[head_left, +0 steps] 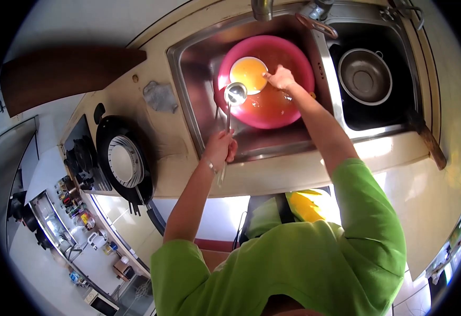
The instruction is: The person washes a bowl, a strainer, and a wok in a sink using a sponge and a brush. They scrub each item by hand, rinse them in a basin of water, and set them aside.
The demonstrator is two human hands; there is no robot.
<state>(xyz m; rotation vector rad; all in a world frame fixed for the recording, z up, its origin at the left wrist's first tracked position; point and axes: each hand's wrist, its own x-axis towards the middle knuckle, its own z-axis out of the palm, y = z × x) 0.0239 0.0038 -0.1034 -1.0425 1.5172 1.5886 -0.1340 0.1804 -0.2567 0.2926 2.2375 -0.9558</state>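
Observation:
My left hand is closed around the handle of a metal ladle. The ladle's bowl overlaps the lower-left rim of a small white-rimmed bowl filled with orange-yellow liquid. My right hand grips that bowl at its right edge, thumb at the rim, other fingers partly hidden. Both the bowl and the ladle head are over a pink basin, which holds orange-tinted liquid. The basin sits inside the left compartment of a steel sink.
A faucet hangs over the sink's back edge. In the right compartment sits a metal bowl; a wooden handle juts over the counter there. Left on the counter are a grey cloth and a black wok containing a striped plate.

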